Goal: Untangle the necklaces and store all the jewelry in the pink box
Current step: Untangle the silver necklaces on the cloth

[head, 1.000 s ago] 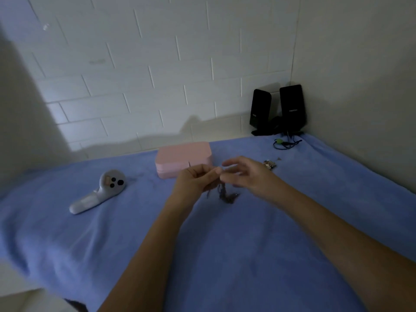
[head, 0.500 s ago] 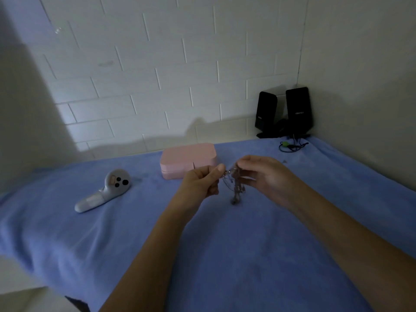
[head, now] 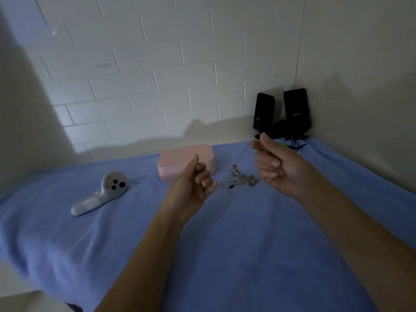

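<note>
Both hands pinch thin strands of the necklaces [head: 243,179]: left hand [head: 193,183] low, right hand [head: 276,167] higher, spreading the tangle between them above the blue cloth [head: 225,244], probably to expose crossings. Just behind, the pink box [head: 173,161] sits closed.

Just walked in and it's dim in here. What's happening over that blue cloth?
A person is working at a tangled clump of necklaces, held between both hands over the blue cloth. The right hand pinches a chain pulled upward; the left hand pinches the clump's other side. The pink box sits closed behind.
</note>
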